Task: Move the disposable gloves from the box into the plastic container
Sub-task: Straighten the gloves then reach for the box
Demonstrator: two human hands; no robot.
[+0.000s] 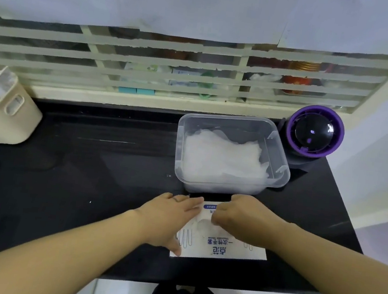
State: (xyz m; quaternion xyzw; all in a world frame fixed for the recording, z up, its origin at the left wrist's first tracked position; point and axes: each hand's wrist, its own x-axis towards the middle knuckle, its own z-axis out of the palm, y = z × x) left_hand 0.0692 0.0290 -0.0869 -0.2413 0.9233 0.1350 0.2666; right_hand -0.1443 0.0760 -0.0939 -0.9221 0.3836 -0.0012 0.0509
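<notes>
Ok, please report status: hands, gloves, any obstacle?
Left hand flat on box. Right hand curled at its opening, grip hidden. Gloves already in container. No obstacle seen.

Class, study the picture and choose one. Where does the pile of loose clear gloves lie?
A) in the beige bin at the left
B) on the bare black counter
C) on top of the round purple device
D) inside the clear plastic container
D: the crumpled gloves lie inside the clear plastic container, which stands on the black counter just beyond the glove box.
</notes>
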